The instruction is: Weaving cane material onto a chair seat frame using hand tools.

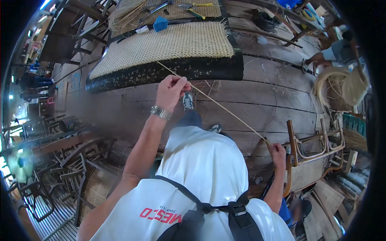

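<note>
A thin tan cane strip [225, 109] runs taut and slanting between my two hands. My left hand [173, 89] pinches it near its far end, and a short tip sticks out past the fingers over the dark edge of a bench. Out to the right, my right hand [277, 154] is closed on the strip's other end. In front of me stands a black bench frame [209, 69] with a floral pattern along its near side. A woven cane panel [173, 44] covers its top, frayed at the right edge.
On the bench's far part lie a blue block [160, 24], pliers [195, 14], a hammer-like tool [156, 10] and a coil of cane [124, 16]. Stacked chair frames [80, 160] crowd the left. A wooden chair [313, 146] lies at right, below a pale fibre bundle [333, 86]. Another person's leg [321, 58] shows at far right.
</note>
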A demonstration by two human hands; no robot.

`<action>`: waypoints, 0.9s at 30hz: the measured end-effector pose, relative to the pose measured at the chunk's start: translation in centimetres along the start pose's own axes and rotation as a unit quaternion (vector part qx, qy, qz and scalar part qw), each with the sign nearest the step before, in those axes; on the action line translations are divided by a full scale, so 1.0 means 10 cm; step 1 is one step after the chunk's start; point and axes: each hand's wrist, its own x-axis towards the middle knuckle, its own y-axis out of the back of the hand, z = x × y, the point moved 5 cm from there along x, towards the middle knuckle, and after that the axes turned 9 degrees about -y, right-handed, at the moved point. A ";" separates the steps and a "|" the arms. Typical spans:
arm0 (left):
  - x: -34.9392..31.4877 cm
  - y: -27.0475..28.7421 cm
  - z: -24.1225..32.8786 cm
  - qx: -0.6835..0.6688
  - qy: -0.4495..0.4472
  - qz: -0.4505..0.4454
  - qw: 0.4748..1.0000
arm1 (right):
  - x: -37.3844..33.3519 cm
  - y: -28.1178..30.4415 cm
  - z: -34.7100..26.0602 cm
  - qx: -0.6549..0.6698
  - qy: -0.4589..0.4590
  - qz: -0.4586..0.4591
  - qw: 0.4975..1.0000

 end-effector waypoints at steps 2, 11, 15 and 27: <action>0.01 -0.12 0.03 -0.018 0.012 -0.026 0.999 | 0.01 0.14 -0.07 -0.112 0.006 0.070 0.991; 0.30 -0.60 0.23 -0.047 0.020 -0.143 0.988 | -0.16 -0.19 -1.71 -0.065 0.085 0.112 0.988; 0.49 -0.79 0.32 -0.065 0.020 -0.207 0.976 | -0.40 -0.93 -3.12 0.118 0.203 0.015 0.972; 1.37 -0.28 0.90 -0.099 -0.005 -0.243 0.965 | -0.36 -1.46 -4.56 0.181 0.256 -0.133 0.940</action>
